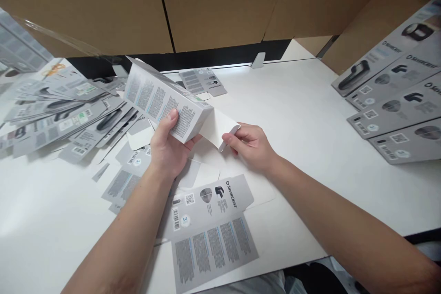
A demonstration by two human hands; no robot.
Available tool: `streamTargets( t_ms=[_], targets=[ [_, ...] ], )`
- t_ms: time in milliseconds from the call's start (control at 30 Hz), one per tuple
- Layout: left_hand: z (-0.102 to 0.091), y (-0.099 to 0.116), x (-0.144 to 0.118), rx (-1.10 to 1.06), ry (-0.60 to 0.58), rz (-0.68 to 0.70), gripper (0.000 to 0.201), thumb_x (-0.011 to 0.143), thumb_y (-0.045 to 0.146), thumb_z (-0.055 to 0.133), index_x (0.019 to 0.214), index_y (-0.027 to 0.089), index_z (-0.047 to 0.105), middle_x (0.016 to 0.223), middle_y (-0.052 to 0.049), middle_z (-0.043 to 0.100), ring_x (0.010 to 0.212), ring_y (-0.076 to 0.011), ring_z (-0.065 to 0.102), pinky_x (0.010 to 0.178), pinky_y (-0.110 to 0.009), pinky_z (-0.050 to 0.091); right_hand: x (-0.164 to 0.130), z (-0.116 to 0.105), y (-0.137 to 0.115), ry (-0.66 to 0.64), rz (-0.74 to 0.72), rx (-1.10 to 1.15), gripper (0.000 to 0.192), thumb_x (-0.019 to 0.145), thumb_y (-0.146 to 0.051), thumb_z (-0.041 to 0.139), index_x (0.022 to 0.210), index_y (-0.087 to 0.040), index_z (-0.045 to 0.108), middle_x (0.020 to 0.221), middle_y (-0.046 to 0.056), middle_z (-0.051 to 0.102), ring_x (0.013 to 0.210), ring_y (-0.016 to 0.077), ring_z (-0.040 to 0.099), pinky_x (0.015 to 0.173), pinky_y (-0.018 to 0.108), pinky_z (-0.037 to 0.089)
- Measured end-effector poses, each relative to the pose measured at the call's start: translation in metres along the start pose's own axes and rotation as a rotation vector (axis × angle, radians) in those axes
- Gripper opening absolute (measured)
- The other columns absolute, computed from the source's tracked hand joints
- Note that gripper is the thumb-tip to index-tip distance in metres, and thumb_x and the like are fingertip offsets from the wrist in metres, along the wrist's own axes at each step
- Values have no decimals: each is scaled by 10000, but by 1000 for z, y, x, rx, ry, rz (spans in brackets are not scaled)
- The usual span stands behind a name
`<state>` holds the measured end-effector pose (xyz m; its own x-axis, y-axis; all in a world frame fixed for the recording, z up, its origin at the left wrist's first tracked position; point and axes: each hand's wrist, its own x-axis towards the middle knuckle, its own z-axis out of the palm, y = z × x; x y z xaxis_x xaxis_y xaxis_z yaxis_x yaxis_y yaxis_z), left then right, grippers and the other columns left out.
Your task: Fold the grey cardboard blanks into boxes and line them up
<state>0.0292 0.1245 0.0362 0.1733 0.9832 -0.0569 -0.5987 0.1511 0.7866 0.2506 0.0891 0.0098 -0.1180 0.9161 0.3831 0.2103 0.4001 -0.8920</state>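
Note:
A grey printed carton (165, 103) is raised above the white table, tilted, with columns of small text on its side. My left hand (172, 149) wraps round its lower part, thumb on the printed face and fingertips showing underneath. From the carton's right end a white end flap (220, 128) sticks out, open. My right hand (250, 144) pinches the folded edge of that flap between thumb and fingers. Beneath my hands lies a flat, unfolded carton blank (210, 202) marked SilverCrest. The carton's inside is hidden.
Overlapping flat carton blanks (69, 115) are heaped at the left. Several folded cartons (396, 87) stand in a row at the right. Large brown cardboard boxes (223, 4) wall off the back, and a small clip (258, 60) sits at the white table's (310, 115) rear edge.

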Motion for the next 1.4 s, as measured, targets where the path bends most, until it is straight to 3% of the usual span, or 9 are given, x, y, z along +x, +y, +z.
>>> streamTargets(
  t_ms=[500, 567, 633, 733, 800, 900, 1000, 1133, 1400],
  targets=[
    [3, -1, 3, -38, 61, 30, 504, 973, 658, 902, 1352, 336, 818, 1465, -42, 881, 1621, -406, 685, 1135, -469, 702, -1, -2, 5, 122, 35, -117, 728, 1124, -716, 784, 592, -246, 628, 624, -9, 574, 592, 150, 505, 553, 355, 388],
    [1, -1, 6, -58, 93, 52, 477, 985, 633, 894, 1336, 319, 816, 1483, -41, 875, 1604, -389, 693, 1104, -428, 696, -1, -4, 7, 99, 10, -99, 627, 1105, -715, 820, 698, -249, 716, 700, -5, 647, 613, 147, 525, 570, 348, 429],
    [-2, -1, 9, -100, 121, 69, 463, 1007, 629, 873, 1338, 310, 816, 1457, -37, 881, 1547, -361, 730, 1031, -374, 695, -2, -5, 9, 55, -22, -70, 434, 1032, -699, 924, 1003, -272, 852, 882, -3, 770, 600, 127, 531, 572, 334, 480],
    [-3, -2, 13, -163, 146, 95, 469, 1015, 637, 865, 1339, 302, 820, 1359, -37, 900, 1396, -328, 807, 893, -318, 683, -4, -6, 12, 30, -86, -101, 771, 923, -653, 1050, 1574, -353, 766, 1213, 21, 847, 568, 100, 539, 598, 335, 593],
    [-2, -2, 14, -179, 146, 105, 479, 1003, 652, 879, 1306, 286, 824, 1322, -42, 902, 1287, -309, 836, 832, -307, 675, -5, -6, 14, 52, -161, -164, 882, 960, -623, 1032, 1731, -408, 662, 1321, 29, 836, 572, 99, 553, 650, 352, 663],
    [0, -2, 12, -163, 123, 73, 470, 1001, 658, 886, 1257, 267, 833, 1318, -59, 899, 1240, -312, 839, 808, -322, 683, -5, -3, 15, 104, -341, -251, 858, 1037, -573, 977, 1799, -485, 595, 1339, 17, 822, 596, 119, 575, 770, 413, 743],
    [2, -3, 9, -107, 67, 8, 451, 999, 636, 895, 1269, 282, 830, 1357, -74, 898, 1381, -388, 811, 892, -392, 724, -4, -1, 14, 150, -482, -294, 886, 1036, -587, 972, 1820, -498, 568, 1298, 19, 815, 653, 156, 638, 877, 478, 779],
    [3, -3, 5, -9, -7, -38, 473, 972, 639, 912, 1293, 305, 816, 1398, -71, 889, 1482, -436, 772, 997, -495, 764, -4, -2, 11, 185, -460, -266, 876, 1021, -637, 972, 1788, -473, 583, 1309, 21, 791, 610, 134, 605, 721, 420, 763],
    [8, -7, 1, 123, -149, -74, 640, 921, 673, 958, 1372, 249, 796, 1440, -133, 881, 1500, -474, 768, 1032, -515, 770, -4, -3, 13, 240, -399, -260, 843, 979, -669, 999, 1714, -445, 651, 1271, 24, 756, 652, 138, 616, 530, 349, 654]
  ],
)
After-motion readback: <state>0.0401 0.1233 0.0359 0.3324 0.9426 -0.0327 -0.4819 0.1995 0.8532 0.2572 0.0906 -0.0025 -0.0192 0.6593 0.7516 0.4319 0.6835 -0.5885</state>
